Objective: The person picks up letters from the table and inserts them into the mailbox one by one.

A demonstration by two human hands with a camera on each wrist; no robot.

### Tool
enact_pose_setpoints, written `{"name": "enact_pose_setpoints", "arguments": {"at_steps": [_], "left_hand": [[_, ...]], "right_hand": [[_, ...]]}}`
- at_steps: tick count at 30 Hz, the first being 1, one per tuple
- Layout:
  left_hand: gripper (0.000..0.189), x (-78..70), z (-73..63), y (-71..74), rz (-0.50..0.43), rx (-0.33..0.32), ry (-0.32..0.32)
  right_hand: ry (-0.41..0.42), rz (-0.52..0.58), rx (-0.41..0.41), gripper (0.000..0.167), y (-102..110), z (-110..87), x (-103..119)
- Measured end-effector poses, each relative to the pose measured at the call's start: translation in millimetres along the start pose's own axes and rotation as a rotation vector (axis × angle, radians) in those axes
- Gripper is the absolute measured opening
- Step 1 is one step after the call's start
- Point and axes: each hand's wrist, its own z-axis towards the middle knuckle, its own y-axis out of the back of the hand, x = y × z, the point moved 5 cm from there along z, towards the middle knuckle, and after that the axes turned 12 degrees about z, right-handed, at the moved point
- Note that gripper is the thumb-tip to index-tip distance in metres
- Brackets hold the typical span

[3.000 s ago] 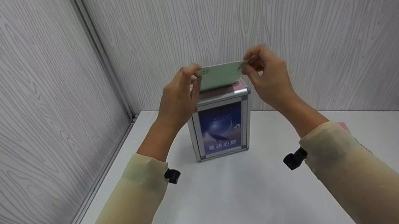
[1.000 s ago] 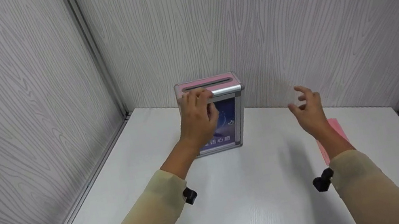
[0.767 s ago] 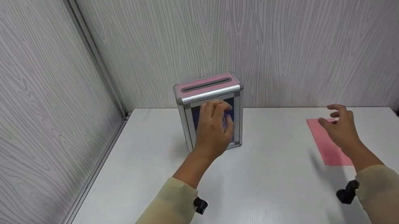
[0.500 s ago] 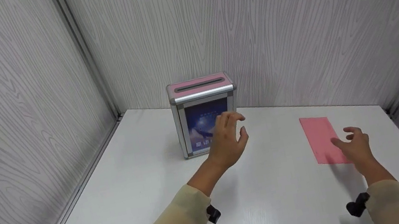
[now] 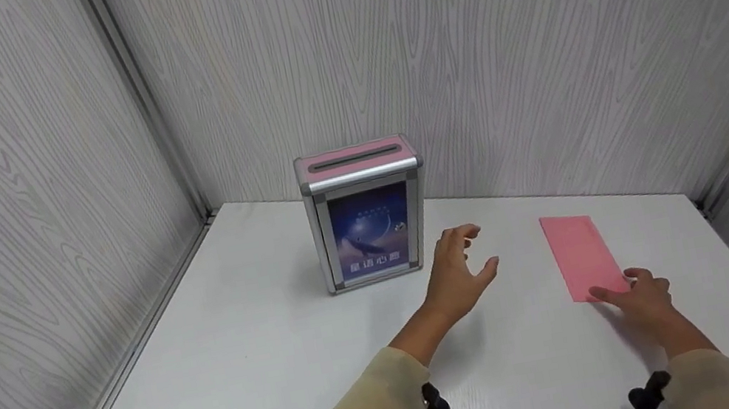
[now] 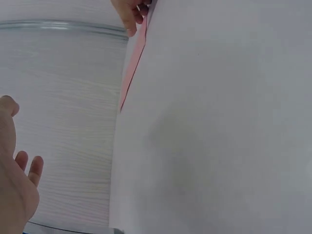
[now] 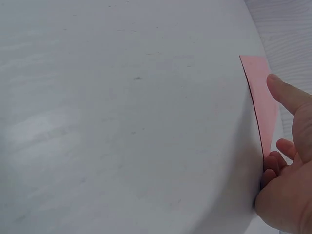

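On the right part of the white table lies a flat pink envelope [image 5: 579,253]. My right hand [image 5: 644,301] is at its near right corner, thumb and fingers spread apart, the thumb over the near end and a fingertip at the right edge. In the right wrist view the bent lower fingers of the right hand [image 7: 292,165] sit right at the envelope's near end [image 7: 261,92]. My left hand [image 5: 456,278] is in the air over the table, right of the box, with fingers and thumb apart and nothing in them.
A silver-framed box [image 5: 370,226] stands at the back of the white table [image 5: 252,374], with a pink top, a dark slot, and a blue picture door with a lock. Grey wood-grain walls [image 5: 306,42] rise behind and at both sides.
Three seconds ago both hands held a light green envelope over the box's slot; it is now out of sight. My right hand has come down to the pink envelope, and my left has moved right, off the box.
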Motion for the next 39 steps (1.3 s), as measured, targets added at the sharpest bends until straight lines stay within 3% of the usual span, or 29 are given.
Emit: {"name": "enact_pose_setpoints", "arguments": {"at_steps": [5,12,26,35,39], "left_hand": [[0.046,1.8,6.5,-28.4,-0.026,0.055,0.060],[0.047,4.3,23.4,-54.7,-0.002,0.107,0.108],[0.061,16.0,48.8,-106.3,-0.004,0.217,0.173],[0.048,3.0,59.8,-149.0,0.103,0.333,0.198],[0.043,-7.6,62.3,-167.2,0.092,0.400,0.231]], "right_hand": [[0.003,-0.032,-0.025,0.116,-6,1.1,6],[-0.001,-0.010,-0.073,0.108,-13,0.1,19],[-0.009,0.005,-0.107,0.106,-16,13.4,13],[-0.032,0.010,-0.103,0.106,-12,9.7,4],[-0.030,-0.004,-0.112,0.107,-5,7.3,0]]}}
